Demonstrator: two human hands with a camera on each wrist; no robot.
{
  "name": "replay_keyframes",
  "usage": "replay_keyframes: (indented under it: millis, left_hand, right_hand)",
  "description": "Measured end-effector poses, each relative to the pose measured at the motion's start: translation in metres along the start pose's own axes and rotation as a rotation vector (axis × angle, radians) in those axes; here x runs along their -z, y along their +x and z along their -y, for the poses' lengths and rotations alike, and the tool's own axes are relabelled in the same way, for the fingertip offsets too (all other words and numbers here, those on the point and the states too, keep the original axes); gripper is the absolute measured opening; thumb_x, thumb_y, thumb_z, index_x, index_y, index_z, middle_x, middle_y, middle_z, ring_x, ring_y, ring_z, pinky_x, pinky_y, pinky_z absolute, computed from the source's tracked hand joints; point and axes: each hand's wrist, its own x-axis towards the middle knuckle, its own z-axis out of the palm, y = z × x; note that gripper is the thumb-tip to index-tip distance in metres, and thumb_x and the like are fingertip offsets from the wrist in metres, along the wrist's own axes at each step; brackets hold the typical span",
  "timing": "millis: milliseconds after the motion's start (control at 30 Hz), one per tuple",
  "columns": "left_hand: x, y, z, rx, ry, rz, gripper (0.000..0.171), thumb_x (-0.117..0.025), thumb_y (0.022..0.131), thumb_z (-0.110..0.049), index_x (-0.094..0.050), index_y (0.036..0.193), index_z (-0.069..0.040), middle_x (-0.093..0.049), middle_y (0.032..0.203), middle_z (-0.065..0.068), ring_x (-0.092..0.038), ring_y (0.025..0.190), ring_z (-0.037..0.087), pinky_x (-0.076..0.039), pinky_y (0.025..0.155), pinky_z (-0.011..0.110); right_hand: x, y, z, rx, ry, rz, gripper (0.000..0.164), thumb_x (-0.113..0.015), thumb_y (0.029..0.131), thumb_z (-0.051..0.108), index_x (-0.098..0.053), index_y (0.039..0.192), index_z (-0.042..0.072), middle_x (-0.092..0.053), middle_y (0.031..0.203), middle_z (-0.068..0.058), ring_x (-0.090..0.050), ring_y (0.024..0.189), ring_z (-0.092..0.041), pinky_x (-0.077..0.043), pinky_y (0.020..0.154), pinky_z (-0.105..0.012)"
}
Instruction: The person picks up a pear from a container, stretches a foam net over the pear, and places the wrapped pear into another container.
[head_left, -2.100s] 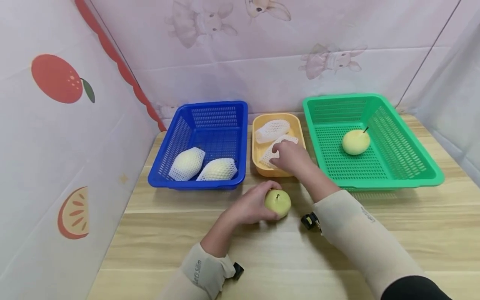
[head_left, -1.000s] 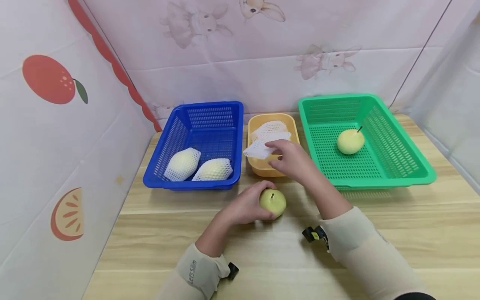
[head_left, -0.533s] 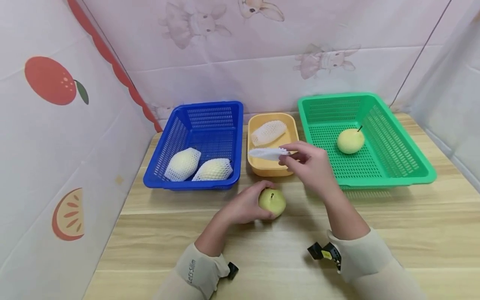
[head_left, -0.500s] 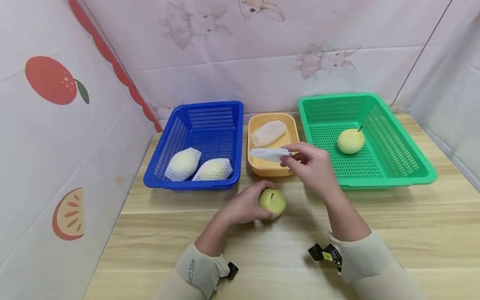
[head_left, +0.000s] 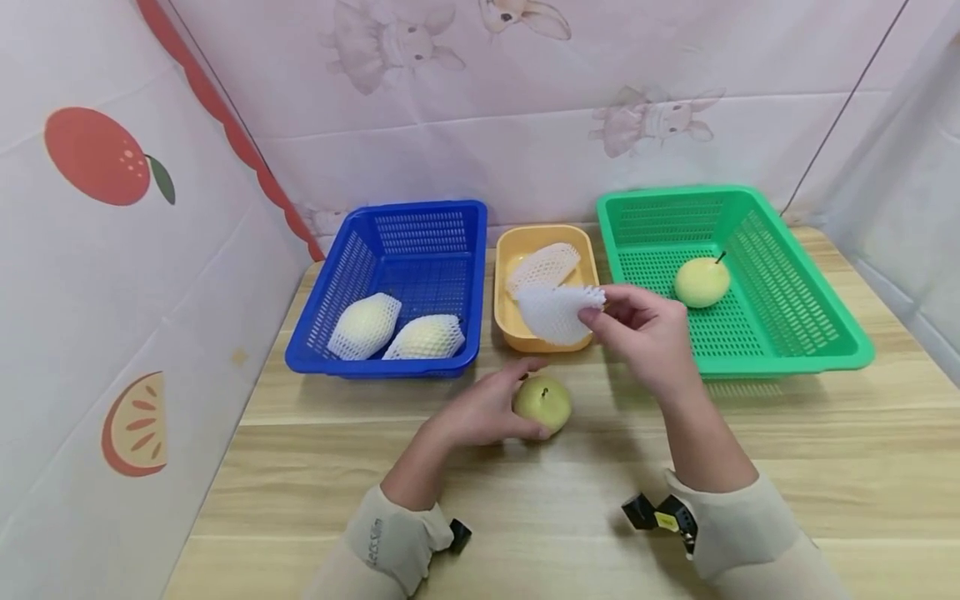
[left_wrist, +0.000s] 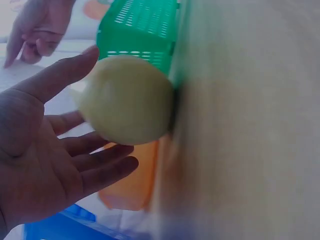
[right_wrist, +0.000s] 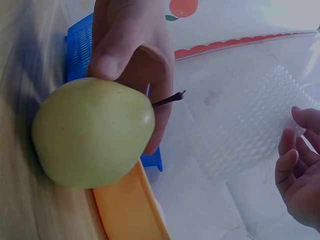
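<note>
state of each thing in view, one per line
Left hand: fingers loosely spread beside the round yellow-green pear
That pear: unwrapped, stem upward
Right hand: pinching a white foam sleeve
Held sleeve: empty
Other sleeve: empty, in yellow plastic tub
Two pale fruits: sleeved, in blue plastic basket
Yellow pear: unwrapped, in green plastic basket

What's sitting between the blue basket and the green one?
In the head view, a yellow tray stands between the blue basket and green basket. One foam net lies inside; the right hand holds another net nearby.
</note>
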Motion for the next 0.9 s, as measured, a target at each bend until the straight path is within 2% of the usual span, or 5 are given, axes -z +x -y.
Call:
replay_keyframes:
  millis: [167, 333, 467, 633, 900]
  left_hand:
    - [0.026, -0.022, -0.020, 0.047, -0.013, -0.071, 0.081, -0.085, 0.076, -0.036, -0.047, 0.144, -0.016, -0.055, 0.141, 0.001, -0.052, 0.129, 0.019, -0.043, 0.108, 0.040]
    - [0.044, -0.042, -0.039, -0.028, -0.139, -0.360, 0.048, -0.084, 0.079, -0.027, -0.062, 0.121, -0.021, -0.065, 0.112, -0.006, -0.063, 0.105, 0.012, -0.053, 0.094, 0.038]
    - [0.042, -0.047, -0.049, -0.171, -0.268, -0.552, 0.050, -0.084, 0.079, -0.022, -0.060, 0.124, -0.020, -0.061, 0.116, -0.004, -0.060, 0.107, 0.013, -0.055, 0.092, 0.042]
    - [0.032, -0.043, -0.057, -0.306, -0.368, -0.581, 0.062, -0.083, 0.078, -0.011, -0.054, 0.133, -0.013, -0.057, 0.130, -0.001, -0.056, 0.116, 0.017, -0.053, 0.096, 0.042]
    - [0.021, -0.039, -0.060, -0.293, -0.508, -0.610, 0.035, -0.079, 0.081, -0.002, -0.063, 0.112, -0.001, -0.067, 0.107, 0.012, -0.064, 0.091, 0.019, -0.056, 0.082, 0.031]
  right_hand:
    - [0.002, -0.001, 0.007, 0.020, 0.167, -0.005, 0.020, -0.073, 0.080, -0.010, -0.074, 0.096, 0.002, -0.069, 0.077, -0.001, -0.056, 0.058, -0.009, -0.048, 0.051, -0.016]
    - [0.002, -0.004, 0.016, -0.003, 0.215, -0.011, 0.021, -0.073, 0.078, -0.012, -0.073, 0.095, 0.001, -0.068, 0.076, -0.002, -0.053, 0.058, -0.010, -0.046, 0.050, -0.016]
    - [0.000, -0.009, 0.024, -0.062, 0.179, -0.007, 0.022, -0.075, 0.078, -0.010, -0.073, 0.093, 0.004, -0.068, 0.077, -0.002, -0.056, 0.060, -0.011, -0.049, 0.052, -0.018]
    - [-0.004, -0.016, 0.030, -0.049, 0.172, 0.097, 0.023, -0.077, 0.078, -0.008, -0.072, 0.094, 0.009, -0.067, 0.079, 0.001, -0.057, 0.062, -0.010, -0.052, 0.054, -0.019]
    - [-0.012, -0.021, 0.028, 0.046, 0.231, 0.265, 0.026, -0.077, 0.079, -0.005, -0.072, 0.099, 0.010, -0.069, 0.091, 0.000, -0.063, 0.074, -0.011, -0.057, 0.063, -0.023]
